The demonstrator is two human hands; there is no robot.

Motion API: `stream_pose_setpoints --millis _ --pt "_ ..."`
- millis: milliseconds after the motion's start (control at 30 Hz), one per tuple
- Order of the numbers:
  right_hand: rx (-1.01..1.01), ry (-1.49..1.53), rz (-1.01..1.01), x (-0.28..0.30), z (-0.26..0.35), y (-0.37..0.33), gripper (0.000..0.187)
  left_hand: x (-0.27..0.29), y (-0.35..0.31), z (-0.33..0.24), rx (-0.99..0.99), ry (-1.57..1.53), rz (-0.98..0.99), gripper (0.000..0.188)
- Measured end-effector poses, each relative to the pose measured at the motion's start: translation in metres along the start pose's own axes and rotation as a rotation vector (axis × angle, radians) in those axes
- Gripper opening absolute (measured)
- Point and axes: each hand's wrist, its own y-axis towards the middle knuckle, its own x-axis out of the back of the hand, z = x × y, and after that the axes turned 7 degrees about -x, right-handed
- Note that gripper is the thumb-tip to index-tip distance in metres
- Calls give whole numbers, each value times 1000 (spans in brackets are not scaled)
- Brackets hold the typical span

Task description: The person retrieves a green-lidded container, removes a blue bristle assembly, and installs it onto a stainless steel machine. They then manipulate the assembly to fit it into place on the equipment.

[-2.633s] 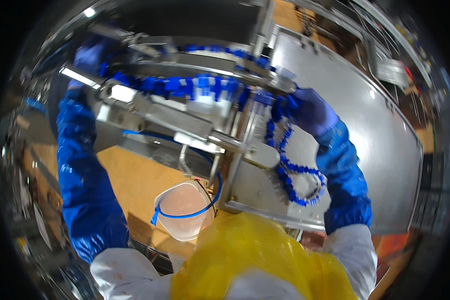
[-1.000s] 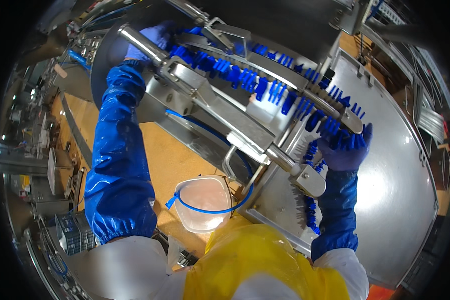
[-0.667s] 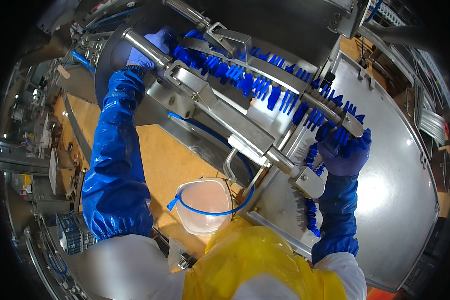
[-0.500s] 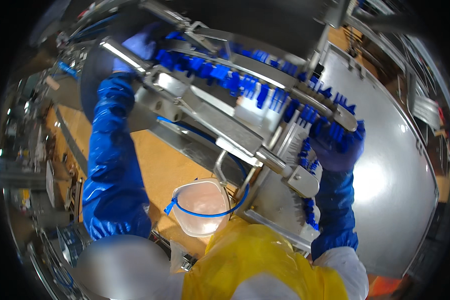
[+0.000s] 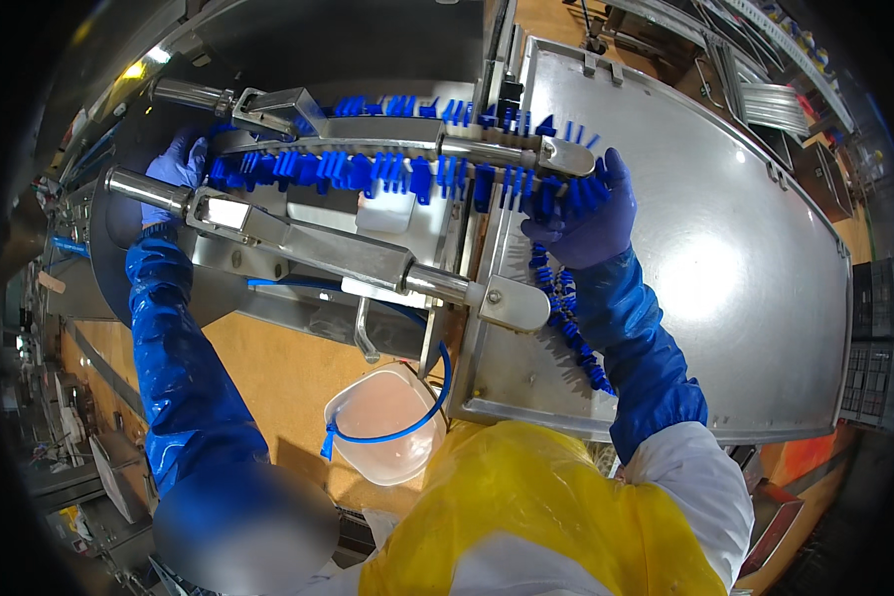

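- Upper centre: a blue toothed chain flanks a steel bar, apparently being guided along it.
- Right of centre: the right hand clasps the chain.
- Upper left: left hand's grip, unclear.
- Next likely: even feeding.

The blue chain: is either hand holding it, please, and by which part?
The right hand holds the chain beside the upper bar's tip; left hand: cannot be told.

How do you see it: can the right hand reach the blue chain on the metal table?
Probably yes: the blue chain shows close below the right hand, and the rounded bar end sits left of it, not between them.
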Motion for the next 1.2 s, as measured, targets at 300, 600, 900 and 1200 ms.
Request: stream_pose_setpoints --millis 300,600,900,1200 --pt "98 -118 -281 -23 -9 -4 63 -4 6 1 -123 -281 61 56" --pt "-52 -135 196 -8 -3 2 68 -3 2 -3 -39 -58 -224 54" --pt "-3 -132 106 -13 -6 8 66 14 -10 -16 -20 -248 28 52" --pt "489 -725 -169 1 -30 5 60 -8 0 -4 -151 -218 -162 52"
